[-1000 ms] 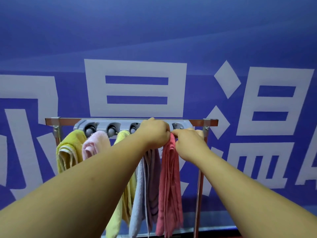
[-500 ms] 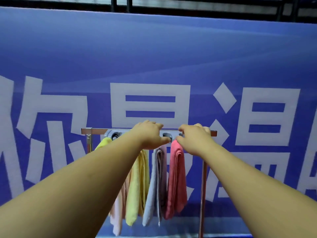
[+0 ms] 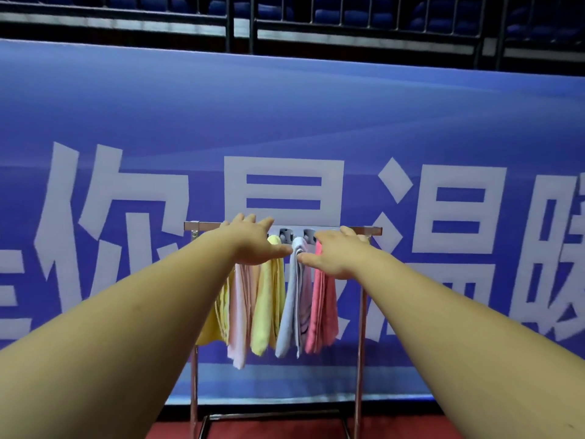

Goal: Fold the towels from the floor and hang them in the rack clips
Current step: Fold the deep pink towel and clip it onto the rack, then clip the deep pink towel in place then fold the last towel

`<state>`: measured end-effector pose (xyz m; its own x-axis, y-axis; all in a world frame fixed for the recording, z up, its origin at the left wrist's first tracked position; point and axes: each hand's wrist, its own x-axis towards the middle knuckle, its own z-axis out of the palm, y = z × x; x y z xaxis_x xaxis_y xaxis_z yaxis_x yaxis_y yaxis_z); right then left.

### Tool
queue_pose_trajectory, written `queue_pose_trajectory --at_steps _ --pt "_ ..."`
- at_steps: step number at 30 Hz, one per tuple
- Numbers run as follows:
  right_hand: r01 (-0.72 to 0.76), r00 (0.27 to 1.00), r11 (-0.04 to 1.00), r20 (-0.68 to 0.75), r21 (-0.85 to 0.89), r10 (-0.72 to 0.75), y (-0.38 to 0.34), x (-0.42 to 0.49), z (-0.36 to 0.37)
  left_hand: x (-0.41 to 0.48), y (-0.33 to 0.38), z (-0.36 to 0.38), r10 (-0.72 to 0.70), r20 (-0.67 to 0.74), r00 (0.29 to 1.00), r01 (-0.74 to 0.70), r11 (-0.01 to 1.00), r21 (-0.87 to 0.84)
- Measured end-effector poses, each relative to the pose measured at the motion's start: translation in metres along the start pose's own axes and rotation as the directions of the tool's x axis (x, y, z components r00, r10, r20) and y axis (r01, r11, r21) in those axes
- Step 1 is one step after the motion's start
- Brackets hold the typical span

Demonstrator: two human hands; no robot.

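A metal rack carries a grey clip bar along its top rail. Several folded towels hang from the clips: a yellow one at the left, then a pale pink one, a light yellow one, a lavender one and a coral pink one at the right. My left hand hovers in front of the bar's left part with its fingers spread. My right hand is held in front of the coral towel's top, fingers relaxed, holding nothing.
A blue banner with large white characters stands right behind the rack. Above it runs a dark metal railing. Red floor shows below, with the rack's base frame on it.
Both hands have let go of the coral towel and drawn back from the clips, fingers opening. The view has pulled away from the rack and tilted up, showing the railing.
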<state>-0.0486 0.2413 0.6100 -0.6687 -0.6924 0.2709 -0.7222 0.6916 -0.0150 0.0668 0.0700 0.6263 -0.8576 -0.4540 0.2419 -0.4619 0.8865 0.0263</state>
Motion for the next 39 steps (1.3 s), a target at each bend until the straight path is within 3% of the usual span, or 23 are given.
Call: queue_pose_trajectory --at_steps 8,17,24,33,39 --pt "0.029 0.999 0.999 0.025 0.015 -0.03 -0.034 -0.034 0.017 -0.058 -0.022 0.027 -0.026 -0.009 1.0 0.026 1.0 -0.007" --pt "0.056 0.949 0.993 0.302 0.105 -0.085 -0.058 -0.024 0.159 -0.075 -0.086 0.184 -0.175 0.323 0.93 0.212 0.974 -0.084" --pt "0.015 0.79 0.998 0.611 0.058 -0.047 -0.041 -0.02 0.35 -0.08 -0.106 0.352 -0.208 0.585 0.784 0.294 0.954 -0.055" --pt "-0.035 0.587 0.994 0.807 0.104 -0.064 -0.031 -0.045 0.566 -0.086 -0.102 0.581 -0.137 0.82 0.555 0.235 0.972 0.004" --pt "-0.056 0.427 0.997 0.904 0.056 -0.026 -0.033 -0.082 0.671 -0.118 -0.074 0.668 -0.062 0.91 0.409 0.364 0.926 -0.1"
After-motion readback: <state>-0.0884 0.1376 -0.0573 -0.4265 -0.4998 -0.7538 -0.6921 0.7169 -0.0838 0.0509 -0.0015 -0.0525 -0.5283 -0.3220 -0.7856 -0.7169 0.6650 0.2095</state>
